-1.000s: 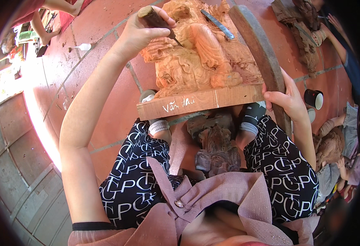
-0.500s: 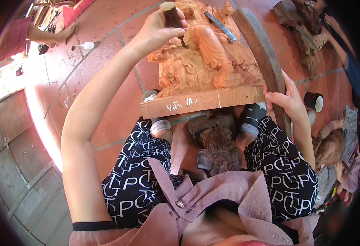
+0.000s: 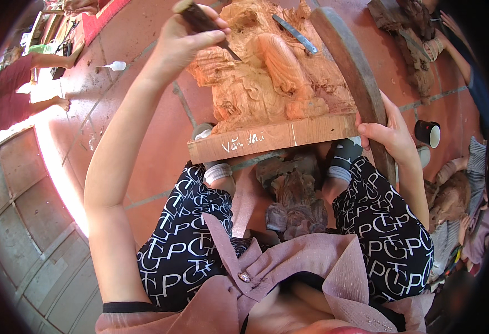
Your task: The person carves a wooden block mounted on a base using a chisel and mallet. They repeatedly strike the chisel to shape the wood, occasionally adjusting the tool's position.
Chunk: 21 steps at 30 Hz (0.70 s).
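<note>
Before me stands a reddish wood carving (image 3: 250, 94) with folds and swirls cut into it, on a thick flat base with white handwriting along its front edge. My left hand (image 3: 172, 50) is wrapped round the dark wooden handle of a chisel (image 3: 200, 19). The chisel leans left, its thin blade slanting down to the carving's upper left; whether the tip touches wood I cannot tell. In my right hand (image 3: 389, 133), beside the base's right end, is a long curved wooden mallet (image 3: 353, 64), its thick end pointing away from me. A loose metal blade (image 3: 295, 34) lies atop the carving.
A darker carved wood piece (image 3: 294, 195) sits between my feet. To the right are a dark cup (image 3: 427, 134) and more carved wood (image 3: 414, 67) near another person's hands. A white bottle (image 3: 115, 65) lies on the tiled floor at left, near another person's bare feet.
My left hand has moved left with the chisel, whose handle has gone from nearly upright to leaning left. The right hand and mallet have barely moved.
</note>
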{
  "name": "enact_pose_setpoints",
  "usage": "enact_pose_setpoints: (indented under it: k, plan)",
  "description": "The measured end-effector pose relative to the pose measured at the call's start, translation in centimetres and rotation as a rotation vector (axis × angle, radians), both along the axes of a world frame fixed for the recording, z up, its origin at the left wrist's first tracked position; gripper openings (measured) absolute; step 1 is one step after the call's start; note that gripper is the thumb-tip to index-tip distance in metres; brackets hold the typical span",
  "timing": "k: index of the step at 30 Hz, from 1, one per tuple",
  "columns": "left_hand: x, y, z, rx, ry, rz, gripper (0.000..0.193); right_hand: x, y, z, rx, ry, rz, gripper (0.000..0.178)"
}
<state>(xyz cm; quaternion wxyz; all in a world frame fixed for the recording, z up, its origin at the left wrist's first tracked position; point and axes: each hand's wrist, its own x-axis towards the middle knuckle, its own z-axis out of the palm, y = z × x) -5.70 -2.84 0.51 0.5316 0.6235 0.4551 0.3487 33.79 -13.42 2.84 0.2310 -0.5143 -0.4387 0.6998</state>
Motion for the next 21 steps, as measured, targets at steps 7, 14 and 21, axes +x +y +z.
enact_pose_setpoints:
  k: [7,14,21]
  plan:
    - [0.8,-1.4,-2.6,-0.017,0.017,-0.007,0.024,-0.4,-0.1,0.6,-0.002,-0.028,-0.037,0.057]
    - [-0.1,-1.3,-1.2,-0.007,0.168,0.120,0.023,-0.1,-0.2,0.2,0.000,-0.019,-0.035,0.062]
    - [0.2,-0.4,-1.8,0.029,-0.016,0.111,0.025,-0.1,-0.1,0.0,0.004,0.019,-0.022,0.065]
